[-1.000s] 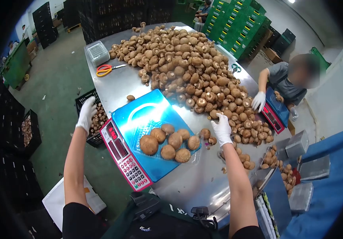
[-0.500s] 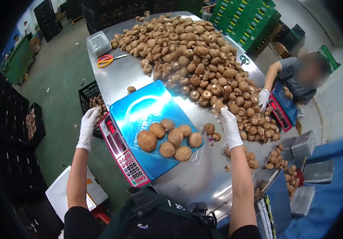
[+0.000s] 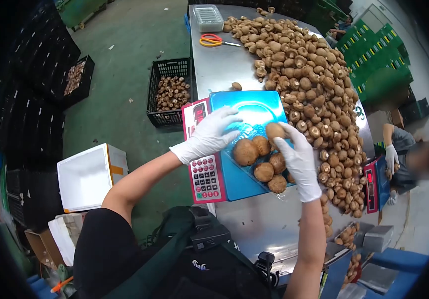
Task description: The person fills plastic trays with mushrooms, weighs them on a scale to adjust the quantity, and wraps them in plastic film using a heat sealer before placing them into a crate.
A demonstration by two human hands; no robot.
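Note:
My right hand [image 3: 299,158], in a white glove, grips a brown mushroom [image 3: 275,131] between thumb and fingers above the scale. Below it, several large mushrooms [image 3: 263,172] sit in a clear plastic tray on the blue pan of a scale [image 3: 222,102]. The right hand partly covers others. My left hand [image 3: 210,133], also gloved, reaches over the scale's left side with fingers apart, close to the tray's edge and holding nothing. It hides part of the scale's red-edged panel; the keypad [image 3: 205,177] shows below the wrist.
A big mushroom heap [image 3: 314,84] covers the table's right side. Scissors [image 3: 217,41] and stacked clear trays [image 3: 208,19] lie at the far left end. A black crate [image 3: 169,117] of mushrooms stands on the floor. At right, a co-worker's gloved hand [image 3: 392,158] is beside another scale [image 3: 372,187].
My left hand has come in from outside the scale to over its pan. My right hand has moved from the heap to the tray and now holds a mushroom. The view has turned left.

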